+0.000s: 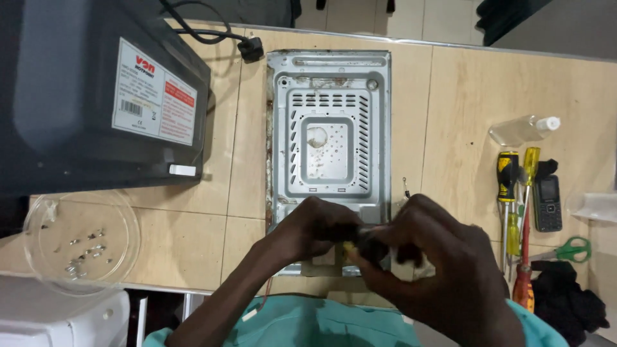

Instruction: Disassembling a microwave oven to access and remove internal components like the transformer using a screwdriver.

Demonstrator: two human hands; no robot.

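Both hands work a small dark part over the near edge of a grey metal panel.

At the lower centre of the frame the left hand and right hand are drawn together, both closed on a small dark part with a yellowish bit showing beneath it; what it is cannot be told. It sits over the lower edge of the grey metal panel, which lies flat mid-frame on the wooden table. The step looks like fitting or freeing this piece by hand, and the next move likely calls for a steady grip and fine finger work. Screwdrivers lie at the right, a glass plate with loose screws at lower left, a dark appliance casing at upper left.
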